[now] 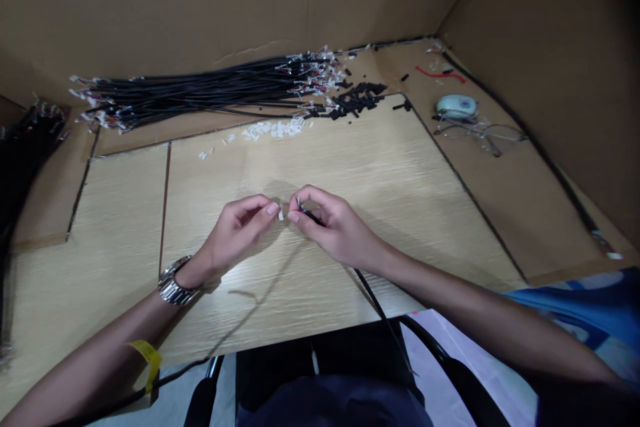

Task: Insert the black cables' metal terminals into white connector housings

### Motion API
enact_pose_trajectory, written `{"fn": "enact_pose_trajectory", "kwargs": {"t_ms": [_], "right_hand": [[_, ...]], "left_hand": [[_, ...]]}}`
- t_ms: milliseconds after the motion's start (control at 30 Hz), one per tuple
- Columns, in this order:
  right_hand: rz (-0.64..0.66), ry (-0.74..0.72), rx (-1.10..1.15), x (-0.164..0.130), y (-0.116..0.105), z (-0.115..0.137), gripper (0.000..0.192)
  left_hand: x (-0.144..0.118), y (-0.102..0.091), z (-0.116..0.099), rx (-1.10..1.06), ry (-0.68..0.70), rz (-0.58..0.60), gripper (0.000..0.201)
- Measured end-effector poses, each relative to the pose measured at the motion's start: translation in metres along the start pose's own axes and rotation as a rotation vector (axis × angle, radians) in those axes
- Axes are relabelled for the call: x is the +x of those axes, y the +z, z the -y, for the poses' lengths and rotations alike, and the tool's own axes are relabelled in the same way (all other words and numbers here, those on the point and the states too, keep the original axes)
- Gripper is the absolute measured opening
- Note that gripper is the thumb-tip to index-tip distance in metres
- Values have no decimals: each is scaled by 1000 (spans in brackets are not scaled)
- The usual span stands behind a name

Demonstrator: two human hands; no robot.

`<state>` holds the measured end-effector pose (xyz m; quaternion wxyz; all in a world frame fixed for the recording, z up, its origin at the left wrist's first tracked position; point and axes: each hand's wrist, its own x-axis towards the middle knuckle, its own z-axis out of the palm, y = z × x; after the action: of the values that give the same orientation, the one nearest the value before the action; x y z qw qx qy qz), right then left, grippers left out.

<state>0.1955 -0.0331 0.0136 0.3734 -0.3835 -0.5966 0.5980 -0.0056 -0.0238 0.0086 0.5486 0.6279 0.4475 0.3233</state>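
My right hand (333, 220) is closed on the end of a black cable (370, 290), which trails down past the table's front edge. Fine bare wires stick out of the cable's end between the thumb and forefinger. Facing it, my left hand (245, 223) pinches at those wires with thumb and forefinger, a small white piece (281, 215) showing at the fingertips. Whether the white piece is fixed to a wire is too small to tell. A metal watch (176, 282) sits on the left wrist.
Behind the hands lies a bundle of black cables (200, 93), with loose white pieces (275, 128) and short black sleeves (360, 100) near it. Glasses (493, 133) and a pale oval object (456, 105) are at the right. More cables (30, 153) lie at the left. Cardboard walls (225, 0) surround the table.
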Motion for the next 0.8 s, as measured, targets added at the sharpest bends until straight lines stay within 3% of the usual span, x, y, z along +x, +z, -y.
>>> {"fn": "enact_pose_trajectory", "kwargs": {"t_ms": [100, 267, 800], "right_hand": [[1, -34, -60, -1, -1, 3, 10], [-71, -176, -283, -2, 1, 6, 7], [-179, -292, -366, -5, 6, 5, 11]], "left_hand": [[1, -1, 0, -128, -59, 89, 28], [1, 3, 1, -255, -93, 73, 29], [0, 5, 4, -192, 28, 27, 25]]}}
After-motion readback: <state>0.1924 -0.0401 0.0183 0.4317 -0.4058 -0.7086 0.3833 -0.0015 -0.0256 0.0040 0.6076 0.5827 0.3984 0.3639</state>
